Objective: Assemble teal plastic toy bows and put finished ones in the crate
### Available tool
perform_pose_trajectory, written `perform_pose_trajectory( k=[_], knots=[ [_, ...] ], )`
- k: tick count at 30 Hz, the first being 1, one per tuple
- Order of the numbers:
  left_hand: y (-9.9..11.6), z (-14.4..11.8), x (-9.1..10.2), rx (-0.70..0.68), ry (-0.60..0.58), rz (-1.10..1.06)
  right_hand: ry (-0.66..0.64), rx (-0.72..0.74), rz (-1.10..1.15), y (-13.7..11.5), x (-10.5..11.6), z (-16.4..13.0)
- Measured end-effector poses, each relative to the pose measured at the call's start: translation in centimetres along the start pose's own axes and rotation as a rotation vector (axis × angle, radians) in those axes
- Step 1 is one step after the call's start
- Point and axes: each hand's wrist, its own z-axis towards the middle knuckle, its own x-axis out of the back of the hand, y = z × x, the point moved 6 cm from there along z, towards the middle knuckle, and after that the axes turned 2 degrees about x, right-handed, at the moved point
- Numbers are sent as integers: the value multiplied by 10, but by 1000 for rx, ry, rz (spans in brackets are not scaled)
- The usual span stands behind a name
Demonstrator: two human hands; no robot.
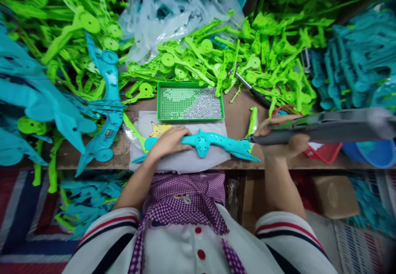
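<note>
Left hand point(168, 141) flat, fingers spread, pressing blue toy point(204, 142) onto cloth point(185, 160) at table point(238, 119) edge; right hand point(283, 135) clenched around grey power screwdriver point(321, 126), tip at toy's right end. Behind: green screw tray point(190, 119), green parts point(262, 51).

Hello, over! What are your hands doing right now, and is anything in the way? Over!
Left hand flat on the teal toy part. Right hand holds the grey power screwdriver, tip at the part's right end. Green screw tray just behind; nothing blocking.
</note>
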Motion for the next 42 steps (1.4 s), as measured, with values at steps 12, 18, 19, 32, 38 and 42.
perform_pose_trajectory(
  k=[12,18,19,32,38,42],
  knots=[
    [2,5,4,21,-20,26,128,49,68,19,35,-24],
    [1,4,4,40,-16,48,158,25,117,27,31,-28],
    [1,4,4,44,-15,44,143,9,131,30,31,-28],
    [-1,5,3,42,-32,19,122,-74,66,45,38,-38],
    [0,6,1,8,-17,14,250,85,39,-12,-2,-33],
    [4,4,2,9,-3,6,265,142,288,-30,-90,-15]
  ],
)
